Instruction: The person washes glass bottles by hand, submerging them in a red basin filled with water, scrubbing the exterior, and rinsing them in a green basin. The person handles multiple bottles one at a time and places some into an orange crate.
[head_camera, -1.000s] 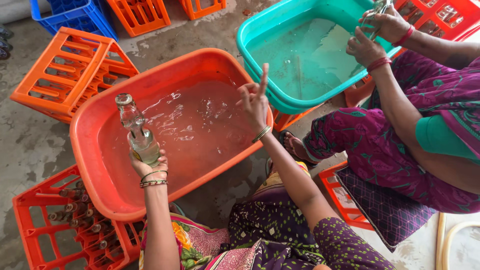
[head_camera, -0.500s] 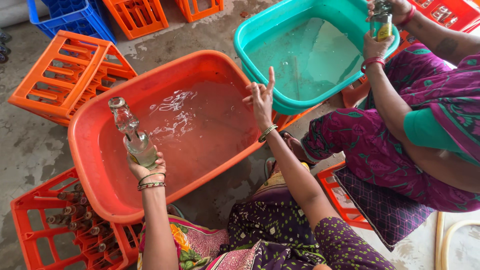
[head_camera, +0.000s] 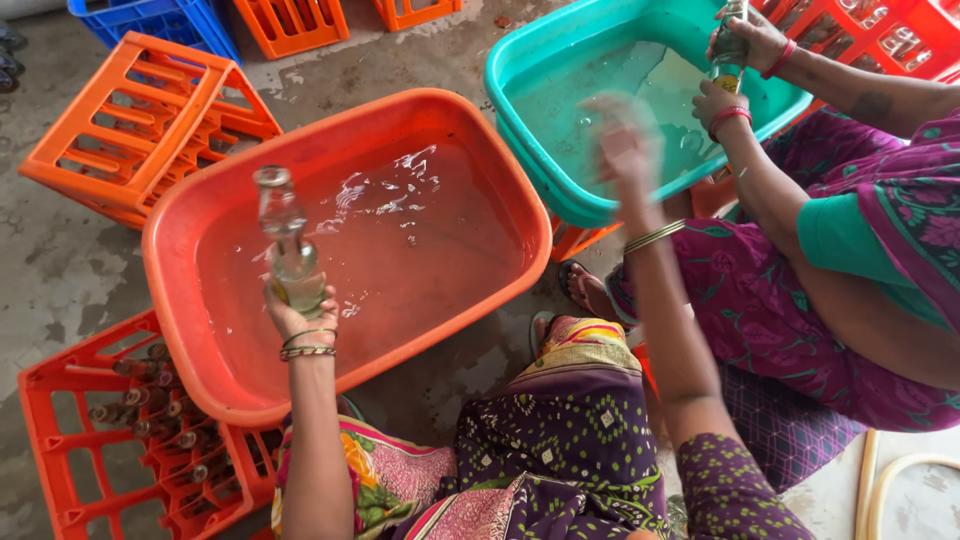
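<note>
My left hand (head_camera: 296, 312) grips the base of a clear glass bottle (head_camera: 285, 240), held upright over the left side of an orange tub (head_camera: 175, 230) of water. Blurred with motion, my right hand (head_camera: 622, 135) is raised, fingers apart and holding nothing, above the gap between the orange tub and a teal tub (head_camera: 520, 110). A person seated on my right holds another bottle (head_camera: 728, 45) with both hands over the teal tub's far corner.
An orange crate (head_camera: 70, 440) with several bottles sits at the lower left. A tilted orange crate (head_camera: 130, 130) stands at the upper left, with blue and orange crates behind it. Red crates (head_camera: 880, 40) stand at the upper right. A hose (head_camera: 880, 480) lies at the lower right.
My right hand has lifted off the orange tub's right rim and swung right toward the teal tub. My left hand still holds the bottle upright. The other person raised a bottle.
</note>
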